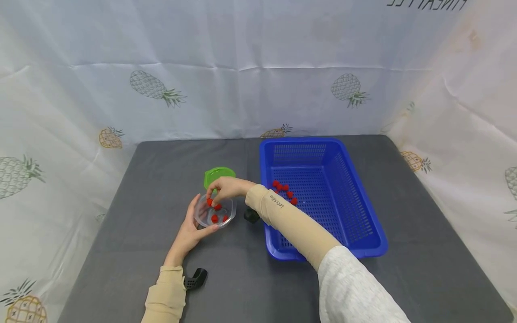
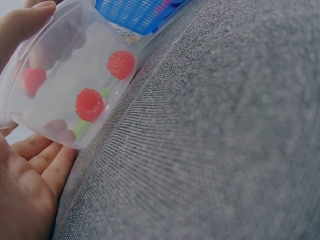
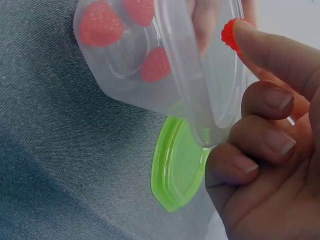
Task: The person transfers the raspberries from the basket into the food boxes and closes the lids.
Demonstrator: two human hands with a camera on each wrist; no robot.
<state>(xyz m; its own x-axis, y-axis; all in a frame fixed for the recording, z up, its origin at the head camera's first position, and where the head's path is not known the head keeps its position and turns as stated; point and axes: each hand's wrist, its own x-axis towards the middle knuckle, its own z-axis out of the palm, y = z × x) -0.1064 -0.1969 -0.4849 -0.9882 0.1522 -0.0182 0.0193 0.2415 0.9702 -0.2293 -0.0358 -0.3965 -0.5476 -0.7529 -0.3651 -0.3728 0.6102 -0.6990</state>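
My left hand [image 1: 191, 232] grips a clear plastic container [image 1: 203, 216] by its sides, thumb near the rim and fingers around the far wall. Inside it lie several red raspberries [image 2: 89, 104], seen through the wall in both wrist views. Above the container's opening, my right hand [image 1: 229, 187] pinches one raspberry [image 3: 230, 35] between thumb and forefinger, the other fingers curled. A green lid [image 3: 179, 165] lies on the table just behind the container, partly covered by my right hand in the head view.
A large blue plastic basket [image 1: 377, 233] stands on the grey table [image 1: 238, 287] to the right, with several raspberries [image 1: 289, 194] along its left side. My right forearm crosses over its near left corner. A white curtain [image 1: 210, 103] printed with pineapples hangs behind.
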